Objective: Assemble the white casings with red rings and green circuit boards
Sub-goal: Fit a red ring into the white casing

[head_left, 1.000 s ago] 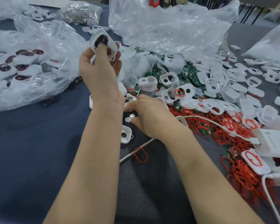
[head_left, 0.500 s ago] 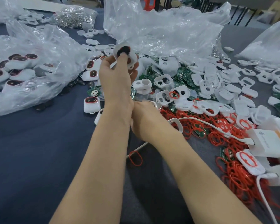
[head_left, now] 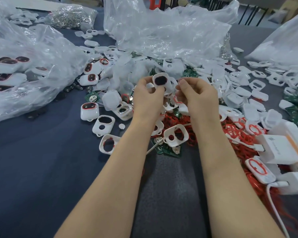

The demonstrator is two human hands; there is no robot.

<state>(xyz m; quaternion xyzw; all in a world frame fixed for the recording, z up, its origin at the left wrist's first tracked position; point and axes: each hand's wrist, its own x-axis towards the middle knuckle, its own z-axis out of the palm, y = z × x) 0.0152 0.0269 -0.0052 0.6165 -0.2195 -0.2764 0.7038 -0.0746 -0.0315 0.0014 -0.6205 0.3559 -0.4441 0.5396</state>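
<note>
My left hand (head_left: pixel 147 98) grips a white casing (head_left: pixel 161 81) with a dark oval window, held up over the parts heap. Just right of it, my right hand (head_left: pixel 196 97) hovers with thumb and fingertips pinched together; what lies between them is hidden. Below my wrists lie an empty white casing (head_left: pixel 175 135), a casing fitted with a red ring (head_left: pixel 108 145) and a closed casing (head_left: pixel 89 111). Loose red rings (head_left: pixel 235 133) spread to the right. Green circuit boards (head_left: pixel 169 150) lie under the casing, and more boards (head_left: pixel 297 103) sit at the far right.
A clear bag of finished casings (head_left: pixel 24 74) fills the left. A crumpled plastic bag (head_left: pixel 162 31) stands behind the heap, with a bag of metal parts (head_left: pixel 72 16) at the back left. A white charger block (head_left: pixel 278 148) and its cable (head_left: pixel 275 213) lie at the right.
My left hand brought the casing from the upper left toward the middle. My right hand rose from the table surface to meet it beside the casing.
</note>
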